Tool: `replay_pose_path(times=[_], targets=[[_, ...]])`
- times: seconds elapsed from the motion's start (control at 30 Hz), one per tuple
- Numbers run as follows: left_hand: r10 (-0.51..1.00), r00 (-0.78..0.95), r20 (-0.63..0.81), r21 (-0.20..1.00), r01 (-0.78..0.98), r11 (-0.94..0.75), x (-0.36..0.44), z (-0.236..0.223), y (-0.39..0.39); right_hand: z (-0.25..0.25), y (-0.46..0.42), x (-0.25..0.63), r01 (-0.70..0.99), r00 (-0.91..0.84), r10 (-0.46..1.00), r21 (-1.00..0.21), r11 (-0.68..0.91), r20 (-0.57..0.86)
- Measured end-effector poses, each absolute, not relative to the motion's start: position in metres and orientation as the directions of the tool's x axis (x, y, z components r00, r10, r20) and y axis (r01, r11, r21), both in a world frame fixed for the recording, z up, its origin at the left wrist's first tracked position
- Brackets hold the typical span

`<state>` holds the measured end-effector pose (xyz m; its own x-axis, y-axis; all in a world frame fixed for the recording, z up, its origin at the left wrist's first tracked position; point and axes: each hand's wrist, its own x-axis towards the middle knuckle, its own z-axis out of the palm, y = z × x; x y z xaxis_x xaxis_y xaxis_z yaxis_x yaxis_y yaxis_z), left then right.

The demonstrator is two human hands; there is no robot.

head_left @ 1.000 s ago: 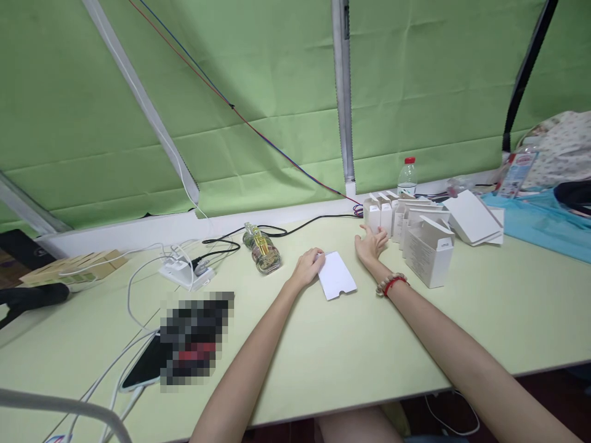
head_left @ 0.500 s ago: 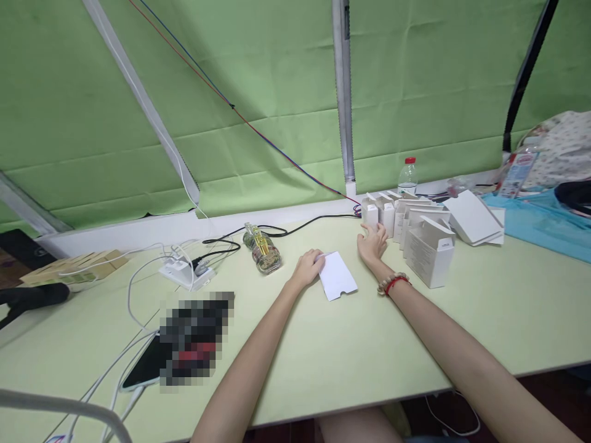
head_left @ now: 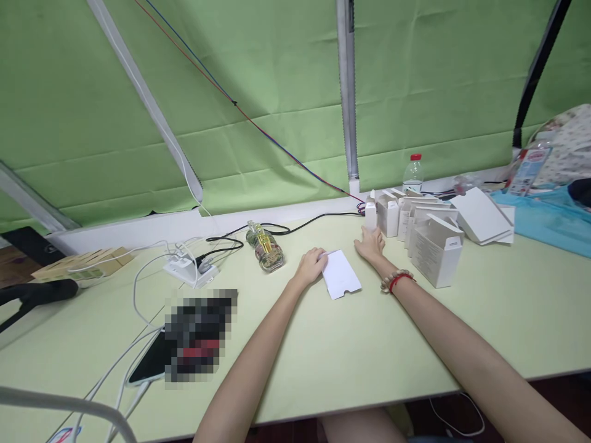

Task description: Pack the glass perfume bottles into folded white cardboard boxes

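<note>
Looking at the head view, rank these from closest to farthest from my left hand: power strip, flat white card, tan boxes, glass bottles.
From your left hand:
1. Flat white card: at its fingers, extending right.
2. Glass bottles: just left.
3. Power strip: farther left.
4. Tan boxes: farthest left.

On the table point(head_left: 351, 351), the card point(head_left: 341, 277) has bottles point(head_left: 270, 257) to its left and, to its right, boxes point(head_left: 430, 252) lined up toward the back edge.
</note>
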<state>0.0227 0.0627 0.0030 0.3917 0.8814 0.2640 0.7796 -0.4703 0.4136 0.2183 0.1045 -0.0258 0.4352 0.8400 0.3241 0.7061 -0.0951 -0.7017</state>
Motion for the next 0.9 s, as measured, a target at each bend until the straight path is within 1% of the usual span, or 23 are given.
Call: replay_pose_path(times=[0.1, 0.2, 0.4, 0.5, 0.57, 0.67, 0.77, 0.83, 0.9], targets=[[0.878, 0.402, 0.261, 0.412, 0.776, -0.477, 0.022, 0.002, 0.064, -0.024, 0.104, 0.218, 0.747, 0.419, 0.856, -0.651, -0.135, 0.303], [0.87, 0.422, 0.254, 0.424, 0.76, -0.493, 0.021, 0.001, 0.064, -0.022, 0.101, 0.217, 0.759, 0.413, 0.855, -0.637, -0.132, 0.314], [0.869, 0.412, 0.273, 0.523, 0.695, -0.494, 0.02, 0.001, 0.066, -0.018, 0.092, 0.217, 0.747, 0.362, 0.851, -0.664, -0.022, 0.38], [0.873, 0.405, 0.273, 0.525, 0.697, -0.488, 0.019, -0.002, 0.069, -0.016, 0.089, 0.217, 0.733, 0.336, 0.835, -0.678, 0.058, 0.435], [0.873, 0.403, 0.273, 0.527, 0.697, -0.487, 0.019, -0.004, 0.071, -0.015, 0.087, 0.218, 0.726, 0.33, 0.828, -0.683, 0.084, 0.453], [0.875, 0.401, 0.271, 0.528, 0.698, -0.484, 0.019, -0.004, 0.071, -0.013, 0.086, 0.219, 0.729, 0.342, 0.832, -0.682, 0.057, 0.437], [0.878, 0.401, 0.262, 0.519, 0.708, -0.478, 0.02, -0.003, 0.07, -0.014, 0.088, 0.219, 0.708, 0.383, 0.837, -0.706, 0.005, 0.39], [0.883, 0.397, 0.252, 0.505, 0.724, -0.47, 0.021, -0.002, 0.069, -0.015, 0.089, 0.219, 0.693, 0.395, 0.835, -0.721, 0.004, 0.383], [0.887, 0.391, 0.246, 0.487, 0.741, -0.462, 0.021, -0.002, 0.069, -0.017, 0.09, 0.218, 0.702, 0.38, 0.833, -0.711, 0.022, 0.401]])
